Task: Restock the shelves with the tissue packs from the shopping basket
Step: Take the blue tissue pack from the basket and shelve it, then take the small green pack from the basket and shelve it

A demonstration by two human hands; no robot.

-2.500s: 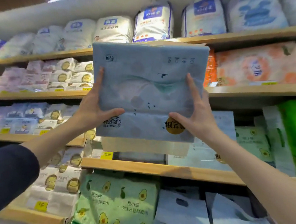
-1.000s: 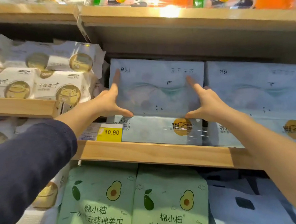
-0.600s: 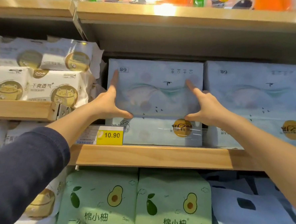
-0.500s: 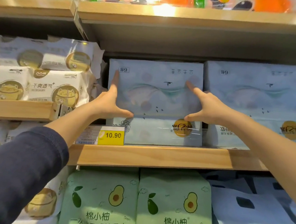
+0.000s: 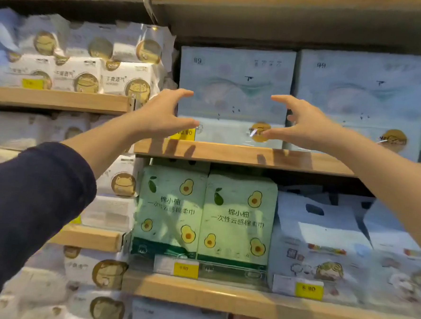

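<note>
Each grip spread, left hand and right hand flank the blue tissue pack on its shelf.

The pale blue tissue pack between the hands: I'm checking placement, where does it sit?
In the head view, the pale blue tissue pack stands on the wooden shelf, beside a matching pack on its right, above the avocado packs.
</note>
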